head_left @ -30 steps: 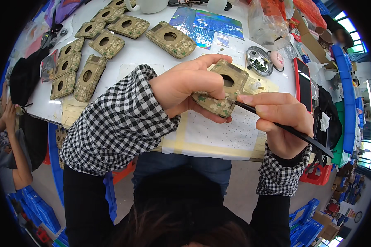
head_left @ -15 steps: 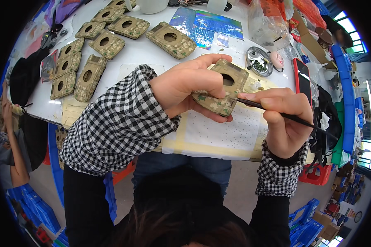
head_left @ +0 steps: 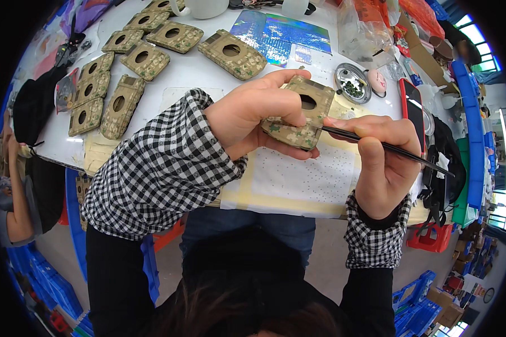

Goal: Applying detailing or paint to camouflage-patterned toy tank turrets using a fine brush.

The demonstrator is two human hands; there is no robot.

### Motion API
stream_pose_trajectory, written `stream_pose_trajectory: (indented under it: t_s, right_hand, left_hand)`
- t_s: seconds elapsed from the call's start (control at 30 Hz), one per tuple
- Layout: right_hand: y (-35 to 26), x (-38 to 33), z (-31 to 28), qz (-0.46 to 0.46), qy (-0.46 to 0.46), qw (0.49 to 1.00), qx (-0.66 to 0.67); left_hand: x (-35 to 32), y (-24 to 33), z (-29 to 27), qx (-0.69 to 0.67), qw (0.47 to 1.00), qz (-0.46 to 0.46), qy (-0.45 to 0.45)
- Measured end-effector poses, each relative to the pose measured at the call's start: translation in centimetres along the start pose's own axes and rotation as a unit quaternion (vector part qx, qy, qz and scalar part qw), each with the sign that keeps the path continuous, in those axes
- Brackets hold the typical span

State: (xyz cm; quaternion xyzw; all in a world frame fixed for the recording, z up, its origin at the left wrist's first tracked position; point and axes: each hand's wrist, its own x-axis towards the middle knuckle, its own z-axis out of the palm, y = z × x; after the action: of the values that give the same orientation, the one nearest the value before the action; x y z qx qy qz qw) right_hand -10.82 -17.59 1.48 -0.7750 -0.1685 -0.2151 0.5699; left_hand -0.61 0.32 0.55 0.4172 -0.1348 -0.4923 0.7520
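Note:
A camouflage-painted model tank hull (head_left: 292, 133) with a round hole in its top is tilted in my left hand (head_left: 258, 109). The thumb lies across its top, and the fingers wrap beneath it. My right hand (head_left: 385, 163) pinches slim black tweezers (head_left: 399, 154). Their tip meets the hull's surface close to my left thumb; anything tiny between the prongs is too small to make out. Below the hull, a white sheet with small dark marks (head_left: 298, 182) lies on the table edge.
Several similar camouflage hulls (head_left: 230, 53) stand on the table at the upper left. Beyond my hands are shiny holographic sheets (head_left: 298, 33), a round dish of small green pieces (head_left: 352, 83) and a red-edged phone (head_left: 411, 112). Another person's arm (head_left: 19, 191) shows at far left.
The hull has tilted and shifted slightly left and up in my left hand. My right hand has moved a little left with the tweezers, keeping their tip at the hull.

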Motion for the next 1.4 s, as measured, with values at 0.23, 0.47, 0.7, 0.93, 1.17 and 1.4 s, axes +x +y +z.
stream_pose_trajectory:
  t_s: [0.23, 0.47, 0.7, 0.93, 1.17, 1.4]
  right_hand:
    - [0.03, 0.20, -0.17, -0.026, -0.016, 0.997, -0.072]
    - [0.03, 0.23, -0.13, -0.035, -0.017, 0.996, -0.075]
    - [-0.14, 0.33, -0.21, -0.039, -0.022, 0.995, -0.091]
    - [-0.05, 0.33, -0.31, -0.038, -0.023, 0.996, -0.082]
    - [-0.23, -0.04, -0.15, 0.007, 0.006, 1.000, -0.007]
    - [-0.20, -0.01, -0.14, -0.002, 0.003, 1.000, -0.005]
  left_hand:
    - [0.01, -0.03, -0.01, 0.000, 1.000, 0.002, 0.001]
    - [0.03, -0.04, -0.02, 0.003, 1.000, 0.003, 0.001]
    - [0.02, -0.03, -0.02, 0.002, 1.000, 0.003, 0.002]
    - [0.11, -0.20, -0.23, 0.016, 1.000, 0.004, -0.001]
    - [0.25, 0.11, -0.68, -0.004, 0.999, -0.003, -0.044]
    - [0.13, 0.10, -0.49, 0.005, 0.999, 0.000, -0.033]
